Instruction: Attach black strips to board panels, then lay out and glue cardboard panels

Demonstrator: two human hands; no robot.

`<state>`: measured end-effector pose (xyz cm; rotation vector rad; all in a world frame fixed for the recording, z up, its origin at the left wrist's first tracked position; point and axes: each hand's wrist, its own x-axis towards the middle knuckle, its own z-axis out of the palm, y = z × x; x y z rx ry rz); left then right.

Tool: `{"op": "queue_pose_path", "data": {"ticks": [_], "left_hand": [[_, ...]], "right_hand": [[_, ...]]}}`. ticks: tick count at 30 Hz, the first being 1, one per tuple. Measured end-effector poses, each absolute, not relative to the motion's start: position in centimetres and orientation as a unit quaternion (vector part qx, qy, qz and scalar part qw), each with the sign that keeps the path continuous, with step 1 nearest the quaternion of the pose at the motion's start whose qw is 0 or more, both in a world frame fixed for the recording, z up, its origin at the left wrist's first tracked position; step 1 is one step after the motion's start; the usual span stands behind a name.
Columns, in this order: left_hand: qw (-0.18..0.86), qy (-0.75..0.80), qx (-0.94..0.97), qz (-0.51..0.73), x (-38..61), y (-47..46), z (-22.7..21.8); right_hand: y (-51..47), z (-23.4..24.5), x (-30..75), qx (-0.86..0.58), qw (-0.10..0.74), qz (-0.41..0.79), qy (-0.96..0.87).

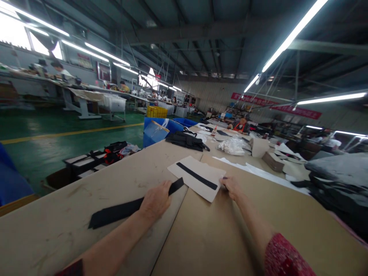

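Note:
My left hand (155,200) is closed around a long black strip (116,212), which looks like fabric or webbing. The strip's short end sticks out past my fingers, and its longer part lies back over the table to the left. Ahead of both hands is a pale rectangular card (207,173) with a narrow black band (197,176) running along its middle. At the card's right edge, my right hand (232,188) has its fingers pinched together. A small dark bit shows at those fingertips, too small to name.
The brown-topped table (212,237) has a seam down its middle. Black bundled straps (185,140), a clear plastic bag (234,146) and stacked card pieces (272,161) lie farther up. Blue bins (156,132) stand beyond the left edge. A co-worker (240,125) is at the far end.

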<state>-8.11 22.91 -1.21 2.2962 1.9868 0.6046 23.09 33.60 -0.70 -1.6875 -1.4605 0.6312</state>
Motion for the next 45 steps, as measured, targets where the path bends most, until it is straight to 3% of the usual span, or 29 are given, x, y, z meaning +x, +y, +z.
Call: {"op": "queue_pose_path", "data": {"ticks": [5, 11, 17, 27, 33, 35, 37, 41, 45], "left_hand": [[-0.017, 0.616, 0.755, 0.223, -8.3, 20.7, -0.3], [0.023, 0.607, 0.784, 0.129, -8.2, 14.2, 0.4], [0.101, 0.591, 0.795, 0.091, -8.0, 5.1, -0.4], [0.074, 0.633, 0.767, 0.068, -8.1, -0.5, -1.1], [0.074, 0.656, 0.749, 0.052, -7.3, -1.8, 0.9], [0.145, 0.647, 0.741, 0.102, -6.9, -2.7, 2.1], [0.291, 0.616, 0.718, 0.14, -5.8, -3.7, 3.4], [0.628, 0.486, 0.584, 0.169, -2.1, -4.8, 4.4], [0.755, 0.384, 0.49, 0.206, 1.4, -4.9, 3.6]], "right_hand": [[22.9, 0.0, 24.9, -0.646, 0.407, 0.318, -0.562], [10.3, -1.2, 29.2, -0.666, 0.381, 0.36, -0.531], [2.4, -1.9, 32.3, -0.703, 0.331, 0.321, -0.541], [-1.5, -2.5, 34.2, -0.748, 0.297, 0.229, -0.548], [-4.1, -4.5, 33.9, -0.747, 0.32, 0.089, -0.577], [-5.5, -4.5, 33.2, -0.742, 0.365, 0.034, -0.561], [-6.9, -3.6, 31.9, -0.723, 0.409, 0.015, -0.557], [-8.7, -0.4, 27.1, -0.631, 0.45, 0.138, -0.616], [-9.2, 1.5, 21.9, -0.546, 0.489, 0.228, -0.641]]}}
